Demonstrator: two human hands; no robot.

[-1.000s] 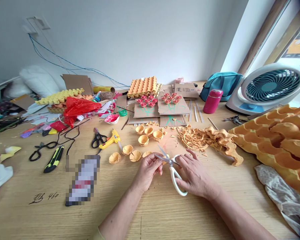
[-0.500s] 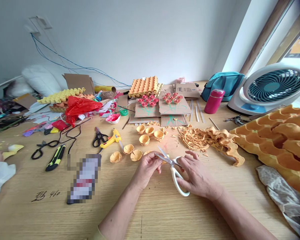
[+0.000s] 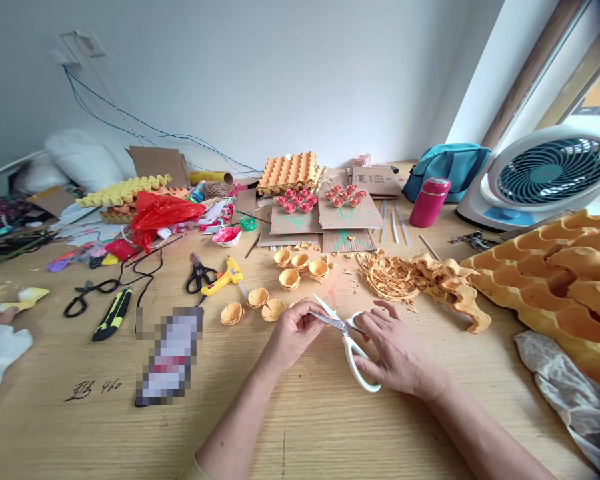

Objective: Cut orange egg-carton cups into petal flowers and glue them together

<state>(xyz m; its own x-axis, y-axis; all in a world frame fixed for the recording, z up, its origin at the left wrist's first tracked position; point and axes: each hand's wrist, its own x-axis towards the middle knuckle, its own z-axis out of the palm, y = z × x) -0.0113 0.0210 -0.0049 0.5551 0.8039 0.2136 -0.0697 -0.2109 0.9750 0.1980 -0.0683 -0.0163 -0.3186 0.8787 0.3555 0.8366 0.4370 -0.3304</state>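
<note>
My right hand grips white-handled scissors, their blades spread apart and pointing up to the left. At the blade tips, my left hand is closed in a pinch; whatever its fingers hold is hidden behind them. Just beyond it lie orange cups cut from egg carton, among them a slit cup and a stacked cup. Farther back, several more cups stand in a group around a front cup. Curled orange carton scraps are heaped beyond my right hand.
A yellow glue gun, black scissors and a utility knife lie to the left. Red paper flowers sit on cardboard at the back. Large egg trays and a fan are rightward. Another person's sleeve shows far left.
My left hand has shifted slightly left. The bit of yellow material that showed by the scissor blades is out of sight. My right hand keeps its hold on the scissors.
</note>
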